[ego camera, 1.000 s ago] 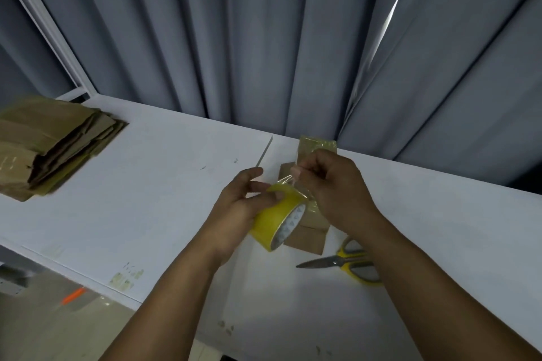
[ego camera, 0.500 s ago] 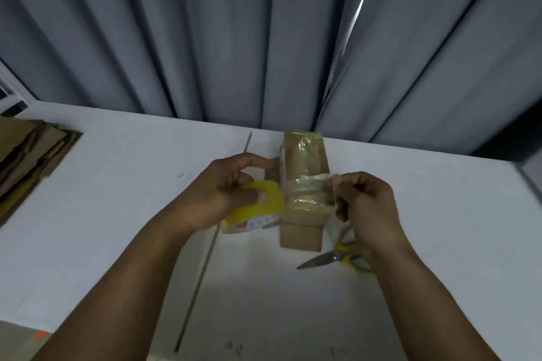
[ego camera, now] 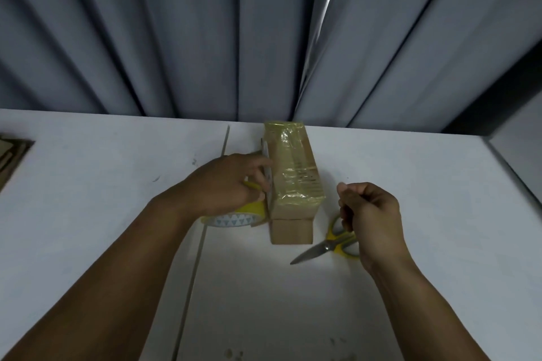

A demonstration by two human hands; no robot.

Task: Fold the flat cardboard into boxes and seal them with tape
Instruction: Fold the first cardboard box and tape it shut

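Both hands moved vs. 0.5 s ago: R hand (ego camera: 372,211) dropped the strip (ego camera: 296,199), fingers curled, apparently empty, just above scissors (ego camera: 325,248). L hand (ego camera: 231,182) grips tape roll (ego camera: 234,215) at cardboard box (ego camera: 293,173) left side, mid-frame. Strip's laid across box; cut prob. next.

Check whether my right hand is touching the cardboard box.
Apart. The head view shows bare white table between the right hand and the right side of the cardboard box; the left hand grips the tape roll at its other side.
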